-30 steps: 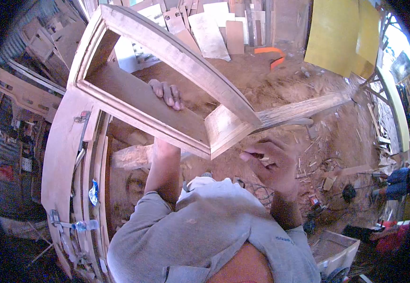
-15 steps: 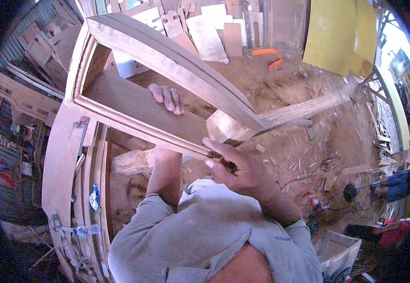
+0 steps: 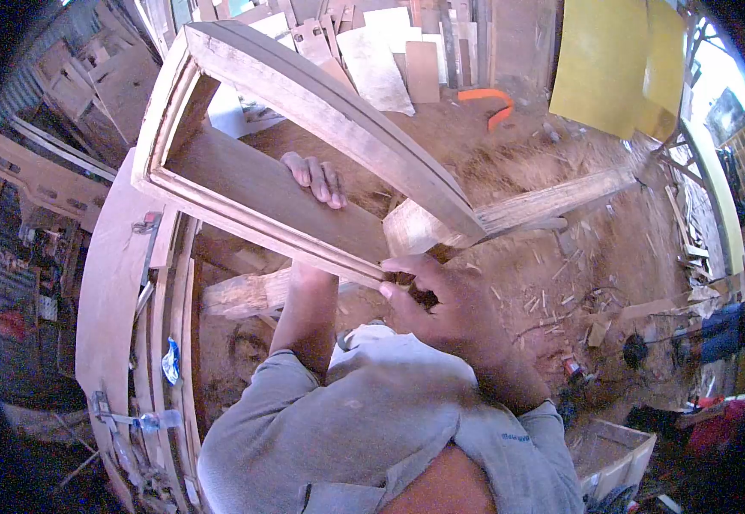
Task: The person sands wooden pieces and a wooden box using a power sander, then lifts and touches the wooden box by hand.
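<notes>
A rectangular wooden frame (image 3: 261,226) with deep sides and grooved edges is tilted in front of me, its far left corner raised. Its right end is at a rough timber beam (image 3: 552,195); whether it rests there I cannot tell. My left hand (image 3: 317,180) reaches from underneath, its fingers curled over the far edge of the frame's inner board, the palm hidden behind the wood. At the near right corner, my right hand (image 3: 445,304) pinches the frame's edge between thumb and forefinger. The remaining right fingers are curled and partly out of sight.
Long boards (image 3: 115,291) stand on the left, with a blue-and-white wrapper (image 3: 171,361) and a clear plastic bottle (image 3: 158,420) on them. Yellow sheets (image 3: 608,64) and an orange curved piece (image 3: 496,101) lie beyond. Chips litter the dirt floor. A wooden box (image 3: 621,454) sits lower right.
The wooden frame has shifted slightly to the right, its raised left end moving most. My left hand has moved right with it; my right hand keeps its pinch at the corner.
</notes>
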A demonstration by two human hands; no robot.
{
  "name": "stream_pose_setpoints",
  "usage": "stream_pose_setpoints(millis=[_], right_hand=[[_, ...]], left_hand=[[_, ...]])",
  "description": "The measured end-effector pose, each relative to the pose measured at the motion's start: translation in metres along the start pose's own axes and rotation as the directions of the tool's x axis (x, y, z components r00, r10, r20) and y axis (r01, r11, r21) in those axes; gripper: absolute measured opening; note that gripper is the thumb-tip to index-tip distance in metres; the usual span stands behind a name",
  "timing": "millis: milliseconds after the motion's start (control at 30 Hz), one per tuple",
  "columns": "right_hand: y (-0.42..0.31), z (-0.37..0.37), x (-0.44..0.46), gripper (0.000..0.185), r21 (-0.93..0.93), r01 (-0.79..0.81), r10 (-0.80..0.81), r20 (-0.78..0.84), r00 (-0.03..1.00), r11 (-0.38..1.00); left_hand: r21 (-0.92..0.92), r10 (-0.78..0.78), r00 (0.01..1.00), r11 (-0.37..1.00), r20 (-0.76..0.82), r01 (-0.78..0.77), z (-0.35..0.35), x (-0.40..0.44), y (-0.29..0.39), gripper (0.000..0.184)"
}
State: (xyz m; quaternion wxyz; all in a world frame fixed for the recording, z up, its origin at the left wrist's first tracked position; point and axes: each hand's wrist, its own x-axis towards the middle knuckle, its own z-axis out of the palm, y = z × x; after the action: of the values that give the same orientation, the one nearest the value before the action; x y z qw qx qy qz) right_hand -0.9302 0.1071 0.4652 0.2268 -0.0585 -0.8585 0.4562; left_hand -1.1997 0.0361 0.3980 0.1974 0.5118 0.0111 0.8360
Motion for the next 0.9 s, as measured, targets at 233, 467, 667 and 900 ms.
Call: stream_pose_setpoints(millis=[233, 467, 667, 900], right_hand=[[0.006, 0.000, 0.001, 0.028, -0.057, 0.043, -0.044, -0.010, 0.999, 0.997], [0.008, -0.002, 0.005, 0.020, -0.086, 0.084, -0.081, 0.043, 0.996, 0.993], [0.014, -0.006, 0.003, 0.015, -0.042, 0.097, -0.088, 0.176, 0.981, 0.994], [0.021, 0.002, -0.004, 0.016, 0.020, 0.231, -0.230, -0.019, 0.973, 0.973]], left_hand=[[0.024, 0.008, 1.000, 1.000, 0.005, -0.008, 0.003, 0.003, -0.007, 0.031], [-0.026, 0.002, 1.000, 1.000, 0.029, -0.001, -0.005, -0.001, -0.015, 0.032], [-0.032, -0.026, 0.998, 0.999, 0.053, 0.027, -0.004, -0.003, -0.013, 0.032], [-0.038, -0.018, 0.998, 0.999, 0.055, 0.020, -0.004, -0.003, -0.010, 0.031]])
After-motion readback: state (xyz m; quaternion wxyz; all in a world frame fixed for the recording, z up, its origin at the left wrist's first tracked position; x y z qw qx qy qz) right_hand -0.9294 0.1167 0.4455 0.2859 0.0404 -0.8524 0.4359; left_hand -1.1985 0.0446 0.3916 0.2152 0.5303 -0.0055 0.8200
